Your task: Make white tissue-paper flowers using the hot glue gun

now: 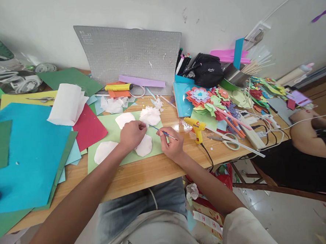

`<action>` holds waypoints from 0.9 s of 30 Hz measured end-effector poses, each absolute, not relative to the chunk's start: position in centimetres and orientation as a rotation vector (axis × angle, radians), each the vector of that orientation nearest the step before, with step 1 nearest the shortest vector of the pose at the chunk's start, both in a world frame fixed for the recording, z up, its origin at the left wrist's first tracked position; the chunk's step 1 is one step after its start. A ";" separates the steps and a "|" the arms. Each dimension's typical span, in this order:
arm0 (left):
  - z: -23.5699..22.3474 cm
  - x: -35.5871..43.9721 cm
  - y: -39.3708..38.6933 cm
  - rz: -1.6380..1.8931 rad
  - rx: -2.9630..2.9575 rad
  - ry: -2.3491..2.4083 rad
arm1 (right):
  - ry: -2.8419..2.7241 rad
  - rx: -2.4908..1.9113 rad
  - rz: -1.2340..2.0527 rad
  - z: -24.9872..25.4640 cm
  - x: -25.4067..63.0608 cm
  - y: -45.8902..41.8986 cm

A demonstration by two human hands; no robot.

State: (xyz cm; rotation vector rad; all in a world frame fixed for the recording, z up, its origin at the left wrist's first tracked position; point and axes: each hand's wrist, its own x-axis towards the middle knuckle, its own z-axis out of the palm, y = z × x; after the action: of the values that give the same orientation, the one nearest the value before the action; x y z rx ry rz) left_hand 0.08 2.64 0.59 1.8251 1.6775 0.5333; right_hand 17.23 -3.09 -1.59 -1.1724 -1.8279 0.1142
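Note:
My right hand (171, 143) is closed round a thin blue stick (163, 132) that looks like a fine paintbrush. Its far end points at the fingertips of my left hand (133, 134), which are pinched together; whatever they hold is hidden. Just beyond lies a ruffled white paper flower (150, 115). Beside and under my left hand are cut white paper pieces: a rounded one (144, 146), one partly behind the hand (124, 119), and a larger one by the wrist (105, 151). All rest on a light green sheet (123, 160).
Right of my hands stand a yellow glue gun (196, 129), scissors (226, 140) and layered paper flowers (200, 95). Coloured sheets (34, 144) and a white tissue stack (66, 104) lie left. A grey cutting mat (131, 57) leans on the wall. Another person's arm (308, 133) is far right.

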 end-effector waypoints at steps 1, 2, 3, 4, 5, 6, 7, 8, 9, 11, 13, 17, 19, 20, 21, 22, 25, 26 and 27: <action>0.5 0.0 2.6 0.541 1.826 1.667 | -1.818 -1.170 0.126 -1.4 17.2 -3.2; 0.5 -0.1 2.6 0.549 1.826 1.658 | -1.810 -1.167 0.135 -1.3 17.2 -3.3; 0.4 -0.1 2.7 0.557 1.825 1.648 | -1.804 -1.160 0.140 -1.2 17.2 -3.3; 0.4 -0.2 2.7 0.566 1.824 1.637 | -1.800 -1.154 0.140 -1.1 17.2 -3.4; 0.3 -0.3 2.7 0.576 1.822 1.627 | -1.800 -1.148 0.138 -1.1 17.2 -3.4; 0.3 -0.3 2.8 0.589 1.820 1.619 | -1.804 -1.146 0.135 -1.1 17.2 -3.4; 0.2 -0.3 2.8 0.602 1.821 1.616 | -1.811 -1.147 0.131 -1.1 17.2 -3.3; 0.2 -0.4 2.9 0.612 1.824 1.616 | -1.819 -1.151 0.127 -1.2 17.2 -3.3; 0.1 -0.4 2.9 0.619 1.827 1.620 | -1.827 -1.158 0.125 -1.3 17.2 -3.2; 0.1 -0.4 2.9 0.619 1.831 1.629 | -1.832 -1.181 0.117 -1.4 17.3 -3.0; 0.2 -0.4 2.9 0.607 1.829 1.638 | -1.828 -1.196 0.112 -1.5 17.2 -2.8; 0.1 -0.4 2.8 0.612 1.836 1.637 | -1.830 -1.137 0.110 -1.2 17.0 -3.1; 0.1 -0.4 2.8 0.635 1.832 1.617 | -1.825 -1.114 0.097 -0.9 17.1 -3.5; 0.2 -0.6 2.9 0.650 1.821 1.604 | -1.824 -1.107 0.085 -0.8 17.3 -3.7; 0.3 -0.7 3.0 0.667 1.804 1.588 | -1.835 -1.099 0.066 -0.8 17.5 -4.1; 0.6 -0.9 3.1 0.684 1.785 1.572 | -1.861 -1.087 0.034 -0.7 17.9 -4.5; 1.9 -1.6 3.3 0.695 1.776 1.564 | -2.060 -1.085 -0.138 -0.9 19.5 -6.1; 2.4 -1.8 3.3 0.678 1.800 1.587 | -2.145 -1.115 -0.214 -1.0 20.1 -6.8; 2.9 -2.0 3.1 0.646 1.841 1.623 | -2.213 -1.161 -0.294 -1.2 20.5 -7.4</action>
State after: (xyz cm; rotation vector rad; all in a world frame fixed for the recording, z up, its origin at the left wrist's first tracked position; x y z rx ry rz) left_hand -2.05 3.09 2.93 1.8415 1.6229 0.6461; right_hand 20.54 -7.35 -1.17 -1.1609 -2.2126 -0.2941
